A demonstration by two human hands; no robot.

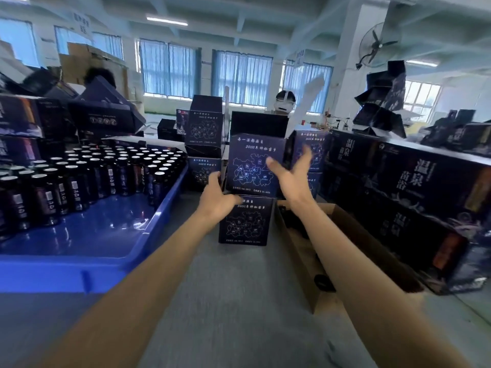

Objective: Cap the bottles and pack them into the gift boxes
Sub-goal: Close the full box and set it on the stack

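1. Left hand (216, 197) grips the lower left corner of the upper gift box (255, 163), thumb on the front face and fingers round the side. Judged: steadying it or about to lift it off the stack.
2. Right hand (292, 173) is spread wide, fingers straight and apart, holding nothing. It sits just beside the box's right edge, but it is blurred, so I cannot tell if it touches. Judged: placed to clamp the opposite side for a two-handed lift.
3. The upper gift box stands on the lower gift box (245, 221), slightly offset. Its top flap stands up, so it is probably open for filling.
4. Both boxes are dark navy printed card, matte and square-edged, with a pale line map and text on the front.
5. Bottles (93, 168) stand upright, packed tight in the blue tray (93, 235) at left, well apart from the boxes. They are dark cylinders with labels and pale shiny tops. Capped or not: cannot tell.
6. The tray is glossy moulded plastic; its raised rim keeps the bottles corralled.
7. Cardboard carton (297, 256) at right is brown and open, with small dark round pieces inside, possibly caps.
8. Table (239, 301) is grey, flat and dull.
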